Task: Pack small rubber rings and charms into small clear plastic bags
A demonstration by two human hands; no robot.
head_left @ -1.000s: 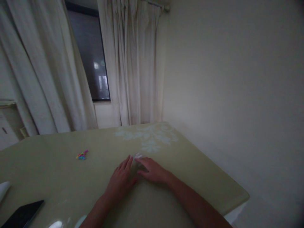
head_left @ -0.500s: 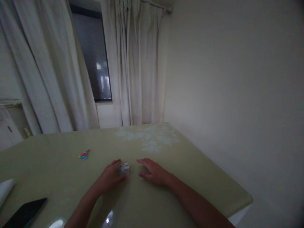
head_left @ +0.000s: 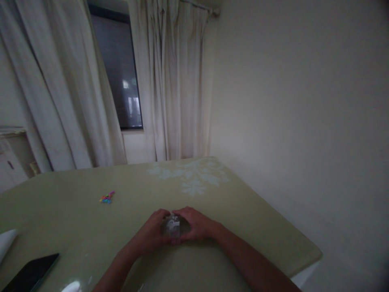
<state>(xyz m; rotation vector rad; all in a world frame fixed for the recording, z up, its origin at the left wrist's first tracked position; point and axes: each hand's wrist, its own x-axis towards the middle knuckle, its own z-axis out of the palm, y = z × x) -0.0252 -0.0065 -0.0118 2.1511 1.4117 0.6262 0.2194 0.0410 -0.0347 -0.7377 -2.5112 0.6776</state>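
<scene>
A small clear plastic container [head_left: 174,228] with whitish parts on it is held low over the table, between my two hands. My left hand [head_left: 153,230] curls round its left side, with the thumb at the near edge and the fingers at the far edge. From the other side my right hand [head_left: 198,224] closes on it by the fingertips and thumb, leaving a gap before the palm. The thumbs meet near the bottom of the container. Dim light and the fingers hide what is inside it.
A small heap of brightly coloured pieces [head_left: 107,198] lies on the greenish table [head_left: 91,227], left of my hands. A dark phone or tablet [head_left: 32,271] and a white item [head_left: 6,242] are at the left edge. The wall [head_left: 288,121] borders the table's right side.
My left hand has moved right with the clear container. My right hand, apart from it before, now closes on its right side.
</scene>
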